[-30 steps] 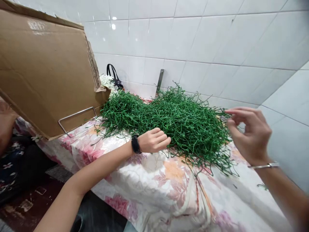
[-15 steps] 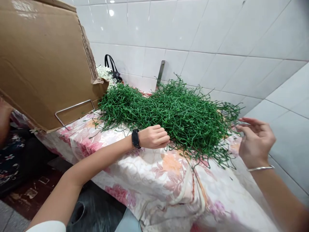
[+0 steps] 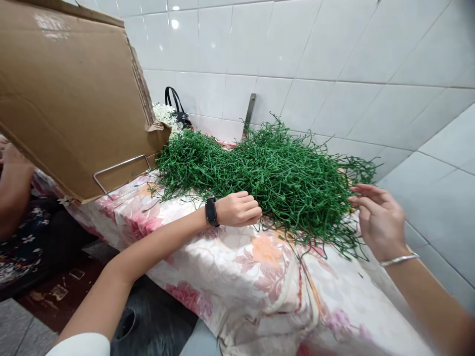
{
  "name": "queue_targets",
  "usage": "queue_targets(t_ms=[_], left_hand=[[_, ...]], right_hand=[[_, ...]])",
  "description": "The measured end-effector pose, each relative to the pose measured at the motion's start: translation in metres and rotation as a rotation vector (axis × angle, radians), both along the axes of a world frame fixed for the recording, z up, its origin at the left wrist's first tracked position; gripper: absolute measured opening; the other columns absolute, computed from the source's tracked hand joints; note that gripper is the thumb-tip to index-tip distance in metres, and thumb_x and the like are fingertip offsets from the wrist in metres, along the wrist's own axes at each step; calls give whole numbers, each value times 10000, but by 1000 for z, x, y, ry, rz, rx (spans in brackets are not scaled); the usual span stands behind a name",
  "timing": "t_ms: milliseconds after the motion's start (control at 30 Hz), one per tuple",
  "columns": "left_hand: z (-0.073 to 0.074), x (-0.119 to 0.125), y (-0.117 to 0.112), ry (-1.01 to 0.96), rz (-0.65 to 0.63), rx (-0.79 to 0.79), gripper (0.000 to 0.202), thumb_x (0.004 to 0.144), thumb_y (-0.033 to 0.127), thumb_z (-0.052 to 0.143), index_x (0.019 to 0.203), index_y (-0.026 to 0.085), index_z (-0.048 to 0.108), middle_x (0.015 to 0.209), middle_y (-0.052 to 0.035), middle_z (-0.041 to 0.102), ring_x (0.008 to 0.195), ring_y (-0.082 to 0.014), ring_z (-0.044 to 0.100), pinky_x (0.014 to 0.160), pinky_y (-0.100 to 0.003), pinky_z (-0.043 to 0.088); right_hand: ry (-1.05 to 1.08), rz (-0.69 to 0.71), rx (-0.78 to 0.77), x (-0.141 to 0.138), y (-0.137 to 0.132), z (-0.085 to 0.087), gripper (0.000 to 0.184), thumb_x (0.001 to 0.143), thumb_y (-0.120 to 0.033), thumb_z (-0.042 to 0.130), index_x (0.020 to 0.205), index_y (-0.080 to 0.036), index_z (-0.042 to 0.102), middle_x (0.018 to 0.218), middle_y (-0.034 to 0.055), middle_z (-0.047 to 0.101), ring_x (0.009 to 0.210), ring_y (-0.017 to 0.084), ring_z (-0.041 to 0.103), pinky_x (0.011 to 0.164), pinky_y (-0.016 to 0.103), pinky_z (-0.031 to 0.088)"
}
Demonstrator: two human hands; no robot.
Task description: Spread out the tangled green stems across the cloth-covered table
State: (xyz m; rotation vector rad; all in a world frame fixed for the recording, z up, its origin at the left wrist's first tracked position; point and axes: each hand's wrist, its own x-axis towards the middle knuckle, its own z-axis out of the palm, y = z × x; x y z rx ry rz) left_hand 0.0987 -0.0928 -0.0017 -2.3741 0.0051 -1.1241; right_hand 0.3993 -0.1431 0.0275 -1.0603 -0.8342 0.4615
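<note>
A big heap of thin green artificial stems (image 3: 267, 173) is spread over the flowered tablecloth. My left hand (image 3: 239, 209), a black band on its wrist, is curled closed at the heap's front edge; whatever its fingers may hold is hidden. To the right, my right hand (image 3: 382, 220), wearing a silver bangle, is beside the heap's right end. Its thumb and forefinger point toward the stems with a small gap between the tips, and nothing shows in them.
A large cardboard box (image 3: 74, 99) stands at the left with a metal wire frame (image 3: 120, 166) by it. White flowers (image 3: 165, 114) and a black-handled bag (image 3: 181, 117) are behind. A metal strip (image 3: 250, 114) leans on the tiled wall. Another person's arm (image 3: 15, 190) shows at far left.
My right hand has moved left, closer to the stems, and its thumb and forefinger have come nearer together. My left hand stays closed in about the same place. The view has shifted slightly.
</note>
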Motion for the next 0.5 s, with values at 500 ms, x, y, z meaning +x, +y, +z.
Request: queue_targets(t_ms=[500], left_hand=[[0, -16, -2, 108, 198, 102, 240, 897, 240, 362, 685, 142, 418, 589, -4, 461, 565, -110, 411, 575, -275, 258]], right_hand=[[-778, 70, 276, -38, -22, -6, 199, 671, -184, 607, 869, -170, 603, 868, 50, 570, 741, 93, 533, 649, 217, 422]])
